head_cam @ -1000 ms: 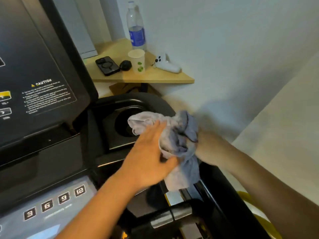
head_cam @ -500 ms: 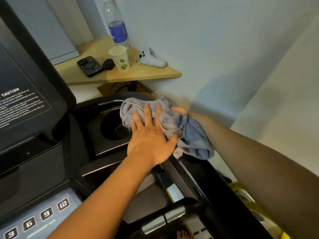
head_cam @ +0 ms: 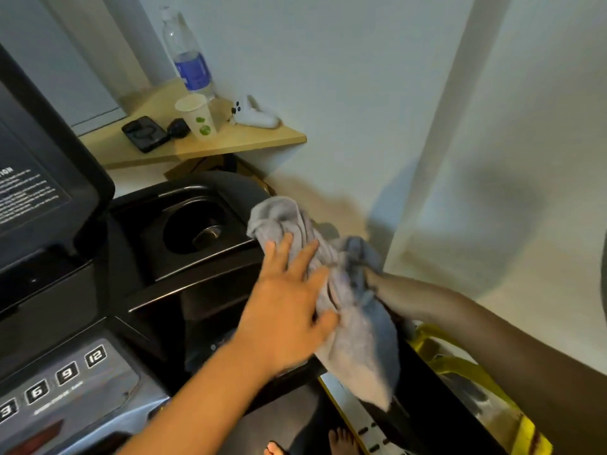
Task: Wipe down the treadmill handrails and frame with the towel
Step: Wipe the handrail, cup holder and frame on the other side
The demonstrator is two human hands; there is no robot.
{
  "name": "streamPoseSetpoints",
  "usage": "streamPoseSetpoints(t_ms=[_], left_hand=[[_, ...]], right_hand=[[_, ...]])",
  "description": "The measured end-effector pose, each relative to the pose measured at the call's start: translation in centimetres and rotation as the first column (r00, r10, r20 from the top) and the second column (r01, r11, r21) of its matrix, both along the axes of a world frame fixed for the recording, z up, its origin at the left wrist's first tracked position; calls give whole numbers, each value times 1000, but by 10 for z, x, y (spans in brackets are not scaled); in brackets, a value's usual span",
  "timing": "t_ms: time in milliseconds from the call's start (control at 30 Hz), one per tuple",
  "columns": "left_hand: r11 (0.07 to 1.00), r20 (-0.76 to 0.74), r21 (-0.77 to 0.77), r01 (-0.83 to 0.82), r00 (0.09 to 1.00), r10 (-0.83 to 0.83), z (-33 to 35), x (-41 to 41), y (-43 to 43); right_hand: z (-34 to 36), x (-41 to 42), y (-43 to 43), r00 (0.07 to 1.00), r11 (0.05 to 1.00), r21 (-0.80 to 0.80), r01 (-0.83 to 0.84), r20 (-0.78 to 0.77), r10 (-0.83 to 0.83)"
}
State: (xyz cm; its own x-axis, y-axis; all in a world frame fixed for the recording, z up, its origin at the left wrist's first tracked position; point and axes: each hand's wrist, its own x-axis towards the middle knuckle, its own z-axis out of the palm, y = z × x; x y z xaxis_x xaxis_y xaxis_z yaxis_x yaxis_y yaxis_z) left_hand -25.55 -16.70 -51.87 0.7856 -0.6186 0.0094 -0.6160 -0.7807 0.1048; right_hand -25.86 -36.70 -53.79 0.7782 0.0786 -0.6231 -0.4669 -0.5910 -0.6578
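- The towel (head_cam: 358,326) is draped over the top end of the right handrail (head_cam: 417,421), just beside the cup holder (head_cam: 193,231). Its long axis follows the rail, down toward the person.
- Left hand (head_cam: 289,300): fingers straight, palm pressed flat on the towel's inner side, gripping nothing.
- Right hand (head_cam: 381,284): buried in the outer folds. Only the wrist end shows, so its grip cannot be told.
- Bare rail lies nearer the person, so the stroke probably continues that way.
- Half a second earlier the towel was bunched over the cup holder's rim. It now sits clear of the rim and trails further down the rail.
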Motion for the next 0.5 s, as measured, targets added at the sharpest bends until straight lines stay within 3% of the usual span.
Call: streamPoseSetpoints(t_ms=[133, 200, 267, 400, 500], left_hand=[[999, 2, -39, -31, 1000, 31, -2, -55, -1], [995, -52, -33, -94, 994, 92, -6, -58, 10], [991, -81, -34, -132, 988, 129, -11, -50, 23], [981, 59, -32, -192, 979, 194, -11, -27, 40], [964, 70, -138, -227, 969, 238, -4, -10, 33]], right_hand=[[32, -40, 10, 954, 900, -335, -280, 4, 299], [32, -41, 25, 970, 911, -365, -192, 72, 234], [18, -24, 44, 968, 950, -308, -58, 214, 129], [1, 28, 66, 898, 989, -101, -105, 417, 138], [-12, 76, 65, 895, 981, 171, -96, 445, 10]])
